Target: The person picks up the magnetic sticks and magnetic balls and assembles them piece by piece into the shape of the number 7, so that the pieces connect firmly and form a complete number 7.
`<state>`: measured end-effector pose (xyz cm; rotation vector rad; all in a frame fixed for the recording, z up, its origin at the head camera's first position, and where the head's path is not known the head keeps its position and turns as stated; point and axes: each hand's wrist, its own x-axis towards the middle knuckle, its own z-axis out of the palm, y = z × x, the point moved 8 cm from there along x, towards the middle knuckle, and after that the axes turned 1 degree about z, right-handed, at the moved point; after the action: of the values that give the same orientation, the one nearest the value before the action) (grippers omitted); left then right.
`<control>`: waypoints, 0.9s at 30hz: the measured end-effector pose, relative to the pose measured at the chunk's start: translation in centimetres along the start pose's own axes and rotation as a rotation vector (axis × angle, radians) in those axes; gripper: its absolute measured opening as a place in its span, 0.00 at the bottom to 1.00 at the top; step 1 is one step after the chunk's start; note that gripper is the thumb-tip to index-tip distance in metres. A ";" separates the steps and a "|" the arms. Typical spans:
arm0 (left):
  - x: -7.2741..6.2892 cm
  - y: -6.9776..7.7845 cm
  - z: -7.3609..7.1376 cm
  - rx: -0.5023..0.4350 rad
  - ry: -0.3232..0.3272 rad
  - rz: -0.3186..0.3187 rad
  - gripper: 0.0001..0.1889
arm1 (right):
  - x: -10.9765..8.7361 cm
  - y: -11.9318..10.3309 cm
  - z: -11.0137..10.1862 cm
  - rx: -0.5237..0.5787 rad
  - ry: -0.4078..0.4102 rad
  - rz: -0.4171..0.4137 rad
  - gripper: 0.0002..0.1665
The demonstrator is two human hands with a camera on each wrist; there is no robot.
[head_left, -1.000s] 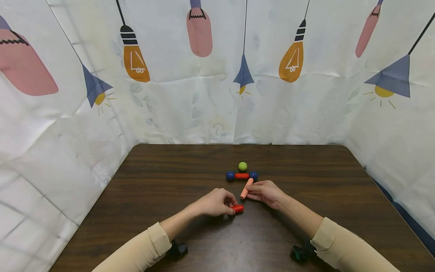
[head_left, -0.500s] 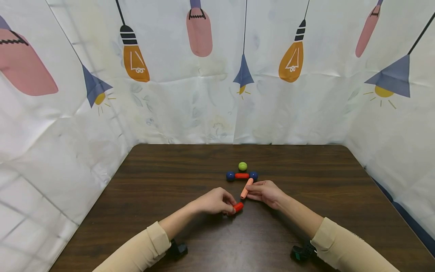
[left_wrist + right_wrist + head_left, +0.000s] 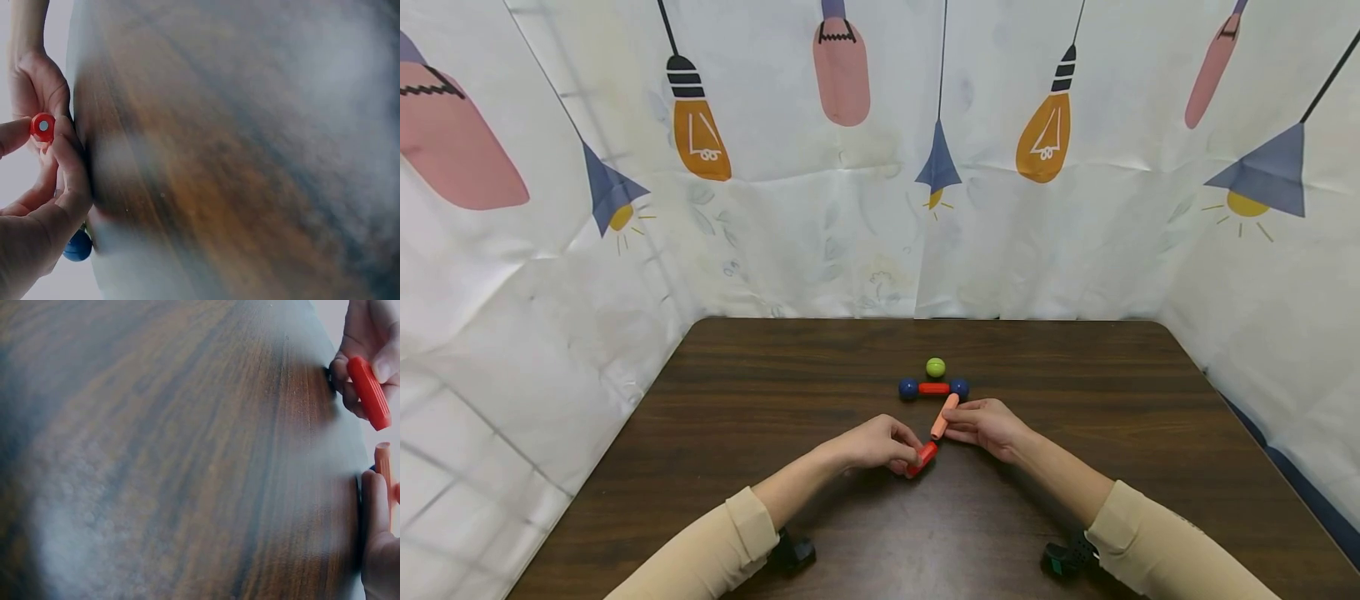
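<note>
The left hand (image 3: 880, 443) pinched a short, ridged red rod (image 3: 923, 461) between thumb and fingers, its far end projecting beyond the grip. Just beyond, the right hand (image 3: 988, 427) pinched a smooth salmon-coloured rod (image 3: 945, 417) along its right side; the rods' facing ends stood near but apart. Whether the salmon-coloured rod touched the right dark blue ball (image 3: 959, 387) could not be confirmed. A second red rod (image 3: 934, 388) lay between it and the left dark blue ball (image 3: 908, 388), with a yellow-green ball (image 3: 936, 367) behind.

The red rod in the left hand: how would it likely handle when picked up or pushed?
The red rod is probably stiff, looking straight in the left hand. Its ridged sides likely make it less slippery. Its roundish end suggests it may roll if pushed sideways.
</note>
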<state>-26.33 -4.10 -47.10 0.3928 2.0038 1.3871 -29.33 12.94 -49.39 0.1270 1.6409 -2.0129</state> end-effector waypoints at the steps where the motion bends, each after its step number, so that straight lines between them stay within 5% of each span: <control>1: 0.0 0.0 0.0 -0.009 0.003 -0.002 0.10 | 0.0 0.0 0.0 0.001 0.000 0.001 0.26; 27: 0.4 -0.2 0.0 -0.099 0.015 -0.021 0.11 | -0.2 -0.2 0.1 0.001 -0.021 -0.019 0.23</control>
<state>-26.62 -3.95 -47.47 0.3168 1.9373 1.4732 -29.22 12.89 -49.13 0.0904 1.6338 -2.0219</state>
